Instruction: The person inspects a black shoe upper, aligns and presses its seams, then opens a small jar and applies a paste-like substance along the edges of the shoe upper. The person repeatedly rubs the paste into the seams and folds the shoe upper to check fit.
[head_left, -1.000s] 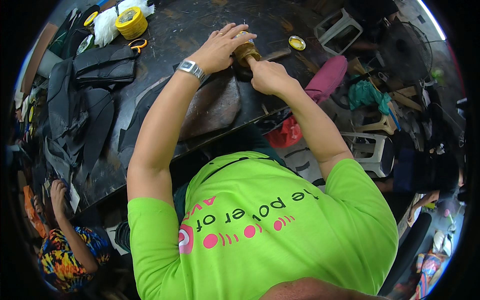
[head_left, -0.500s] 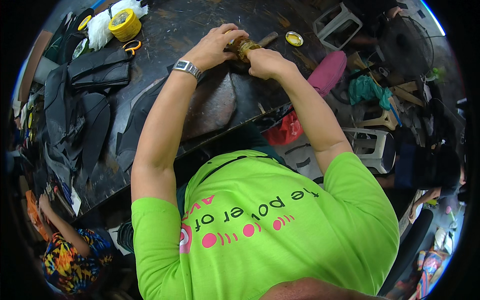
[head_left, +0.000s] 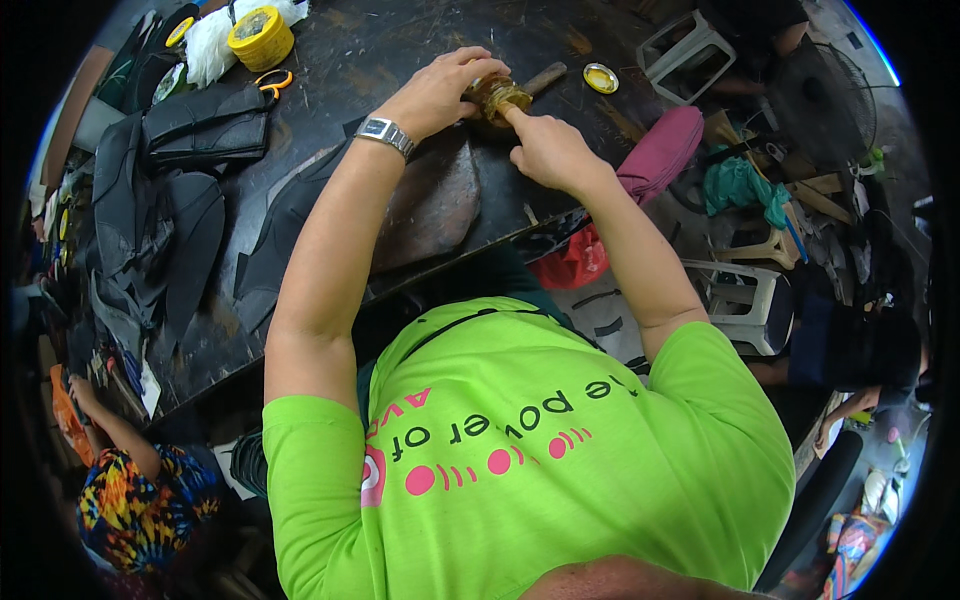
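Note:
My left hand (head_left: pixel 438 92), with a metal watch on its wrist, is wrapped round a small amber-brown jar (head_left: pixel 497 92). The jar is tilted, its mouth toward my right hand (head_left: pixel 552 152). The outstretched index finger of that hand reaches to the jar's mouth; its tip is hidden there. My right thumb stands apart, the other fingers are bent, and I see nothing held in them. A round yellow-rimmed lid (head_left: pixel 600 78) lies to the right of the jar. Behind the jar shows a wooden stick or handle (head_left: pixel 545 77). Below my hands lies a flat brown slab (head_left: pixel 435 210).
On the dark table (head_left: pixel 380 40) at left lie black shoe-shaped pieces (head_left: pixel 195 225), a folded black item (head_left: pixel 205 125), orange-handled scissors (head_left: pixel 275 82) and a yellow tub (head_left: pixel 261 38). A pink-purple bundle (head_left: pixel 660 155) is at the right edge. Several other people and plastic stools are around.
My right hand has drawn back slightly and turned, so its index finger now shows stretched to the jar's mouth. My left hand keeps hold of the jar. The whole view has shifted a little.

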